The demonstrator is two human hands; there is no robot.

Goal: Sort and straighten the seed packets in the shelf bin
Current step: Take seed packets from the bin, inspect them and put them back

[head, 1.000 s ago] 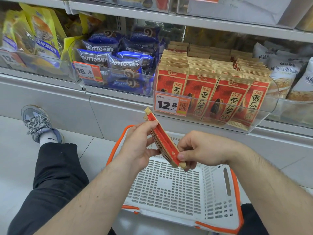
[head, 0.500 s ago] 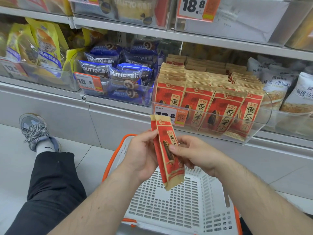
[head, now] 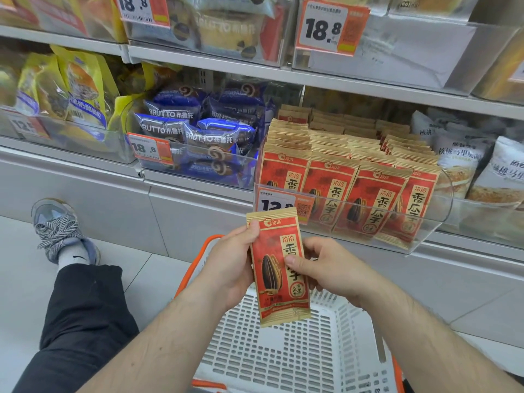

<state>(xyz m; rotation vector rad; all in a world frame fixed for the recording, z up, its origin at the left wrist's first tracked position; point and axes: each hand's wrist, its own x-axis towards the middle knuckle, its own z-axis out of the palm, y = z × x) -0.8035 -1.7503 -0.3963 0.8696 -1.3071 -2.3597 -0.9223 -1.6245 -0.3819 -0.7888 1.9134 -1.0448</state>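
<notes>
Left hand (head: 232, 268): grips seed packet (head: 276, 268) along its left edge, thumb on top corner. Packet: formerly edge-on, now turned face-forward and upright above basket (head: 283, 355), so likely ready for shelving. Right hand (head: 326, 268): thumb pinching packet face. Shelf bin (head: 433, 222): upper right, rows fairly straight.

One red-and-gold paper seed packet (head: 279, 268) is held up; four more front the rows in the clear plastic shelf bin (head: 431, 222) behind it. One white-and-orange basket (head: 283, 355) lies below.
</notes>
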